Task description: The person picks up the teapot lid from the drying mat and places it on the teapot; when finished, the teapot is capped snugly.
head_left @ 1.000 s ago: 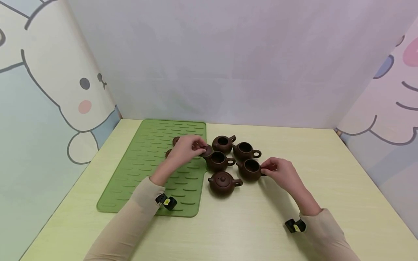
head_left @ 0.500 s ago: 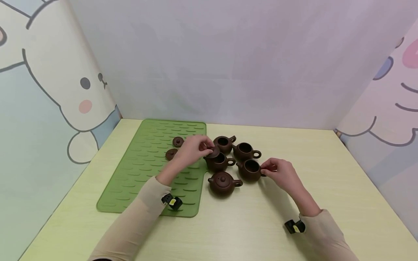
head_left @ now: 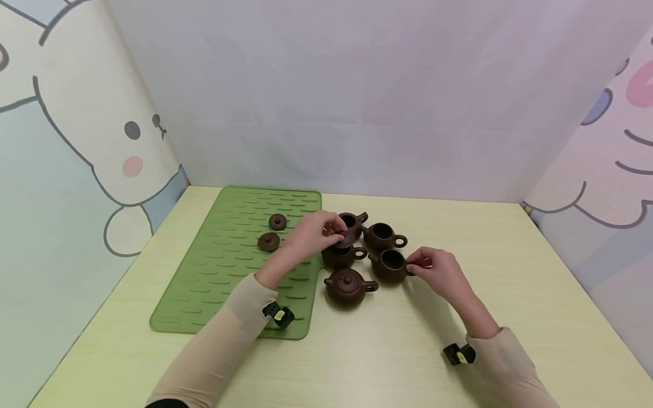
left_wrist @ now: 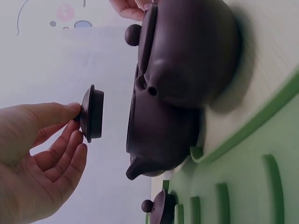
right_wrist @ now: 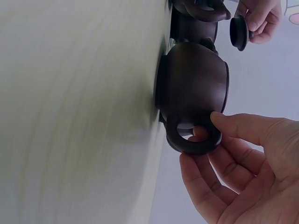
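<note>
My left hand pinches a dark brown teapot lid by its knob, holding it in the air over the teapots. In the left wrist view the lid is tipped on edge in the picture, apart from the pots. My right hand grips the handle of a lidless teapot on the table. Three more lidless pots stand close by: one under the left hand, one behind the gripped pot, one at the back, partly hidden by fingers. A teapot with its lid on stands in front.
Two lids, one farther back and one nearer, lie knob up on the green ridged mat. The mat's right edge runs beside the pots on the pale wooden table. A plain backdrop stands behind.
My left hand has moved right with the lid, from the mat's edge to over the pots, uncovering both lids on the mat. The right hand has stayed at the handle.
</note>
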Action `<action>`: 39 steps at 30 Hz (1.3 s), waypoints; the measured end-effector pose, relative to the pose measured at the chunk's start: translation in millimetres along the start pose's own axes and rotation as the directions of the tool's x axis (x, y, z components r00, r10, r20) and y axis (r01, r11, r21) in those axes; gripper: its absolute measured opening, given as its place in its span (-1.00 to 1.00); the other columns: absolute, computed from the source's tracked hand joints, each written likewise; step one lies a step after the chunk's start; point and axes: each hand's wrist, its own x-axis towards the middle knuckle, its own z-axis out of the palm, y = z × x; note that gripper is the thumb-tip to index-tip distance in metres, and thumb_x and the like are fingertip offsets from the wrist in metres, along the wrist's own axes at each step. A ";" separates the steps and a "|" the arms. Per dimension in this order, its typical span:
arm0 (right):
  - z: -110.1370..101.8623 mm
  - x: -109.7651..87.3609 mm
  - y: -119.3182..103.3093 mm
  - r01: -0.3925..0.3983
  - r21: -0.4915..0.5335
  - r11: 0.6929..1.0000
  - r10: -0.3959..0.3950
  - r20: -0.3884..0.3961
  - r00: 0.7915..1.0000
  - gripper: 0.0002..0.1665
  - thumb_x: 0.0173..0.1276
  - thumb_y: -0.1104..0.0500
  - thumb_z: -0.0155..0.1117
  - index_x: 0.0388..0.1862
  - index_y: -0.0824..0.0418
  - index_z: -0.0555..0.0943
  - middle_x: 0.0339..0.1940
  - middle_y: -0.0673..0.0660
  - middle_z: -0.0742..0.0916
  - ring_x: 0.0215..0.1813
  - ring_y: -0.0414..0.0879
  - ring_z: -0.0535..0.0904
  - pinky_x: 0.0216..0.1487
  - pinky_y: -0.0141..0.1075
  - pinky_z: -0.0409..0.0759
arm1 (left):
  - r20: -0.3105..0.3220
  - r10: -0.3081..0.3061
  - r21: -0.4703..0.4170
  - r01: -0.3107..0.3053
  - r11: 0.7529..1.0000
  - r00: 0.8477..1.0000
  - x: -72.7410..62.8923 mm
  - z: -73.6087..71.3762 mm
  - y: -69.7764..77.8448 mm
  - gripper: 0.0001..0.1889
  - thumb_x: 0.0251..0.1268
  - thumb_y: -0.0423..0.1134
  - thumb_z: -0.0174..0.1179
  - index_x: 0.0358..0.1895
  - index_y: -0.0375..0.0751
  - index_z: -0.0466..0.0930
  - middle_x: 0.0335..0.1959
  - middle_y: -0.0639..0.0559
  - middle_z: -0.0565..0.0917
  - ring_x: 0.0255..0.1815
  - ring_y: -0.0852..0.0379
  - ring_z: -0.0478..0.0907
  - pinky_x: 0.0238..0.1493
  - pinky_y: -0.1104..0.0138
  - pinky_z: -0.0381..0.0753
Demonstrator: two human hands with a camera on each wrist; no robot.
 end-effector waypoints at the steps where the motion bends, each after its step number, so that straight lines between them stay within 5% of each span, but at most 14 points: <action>1: 0.1 0.1 0.0 0.000 0.000 1.000 0.000 0.000 1.000 -0.91 0.32 0.27 0.36 -0.21 0.22 0.73 -0.26 0.13 0.81 -0.15 0.02 0.75 -0.28 -0.33 0.61 | 0.002 0.002 0.000 -0.002 1.000 1.000 0.7 0.6 1.5 -0.86 0.32 -0.26 0.32 -0.10 -0.12 0.69 -0.18 0.03 0.72 -0.17 0.16 0.63 -0.11 0.36 0.66; 39: 1.1 0.5 -1.1 -0.012 0.007 1.000 0.012 -0.004 1.000 -0.91 0.33 0.26 0.36 -0.21 0.22 0.73 -0.24 0.15 0.82 -0.13 0.03 0.75 -0.27 -0.32 0.61 | 0.083 0.096 -0.053 -0.092 0.994 0.992 25.9 46.8 34.2 -0.88 0.34 -0.24 0.31 -0.11 -0.05 0.68 -0.24 0.12 0.71 -0.22 0.27 0.62 -0.19 0.49 0.60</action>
